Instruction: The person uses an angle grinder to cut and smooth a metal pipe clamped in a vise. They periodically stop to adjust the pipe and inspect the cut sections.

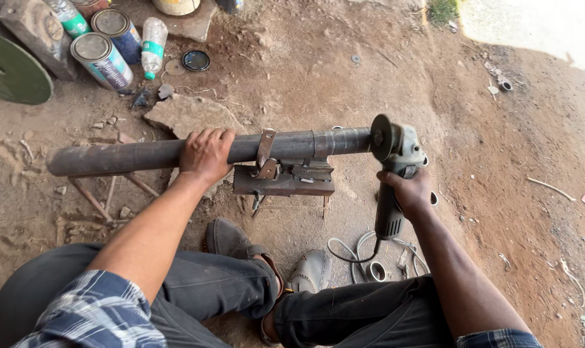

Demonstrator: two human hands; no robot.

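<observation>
A long dark steel pipe lies level over the dirt floor, strapped by a metal clamp to a low steel stand near the middle of the view. The left hand is wrapped over the top of the pipe, just left of the clamp, pressing it down. The right hand is clenched around the body of an angle grinder, whose disc stands against the pipe's right end; its cord loops on the floor beside the sandalled feet.

The pipe looks heavy and quite rigid, with a dull, rusty skin that should give a bare palm good grip rather than slip. Its long free end reaches well to the left of the stand, so it likely wants to tip that way; a hold close to the clamp, as the left hand has, seems the steadiest place. The cut end by the disc is probably sharp and may be hot, so best kept clear of. The grinder seems compact but weighty, best held on its barrel behind the guard.

Paint tins, a plastic bottle and a green disc sit at the floor's far left corner.
</observation>
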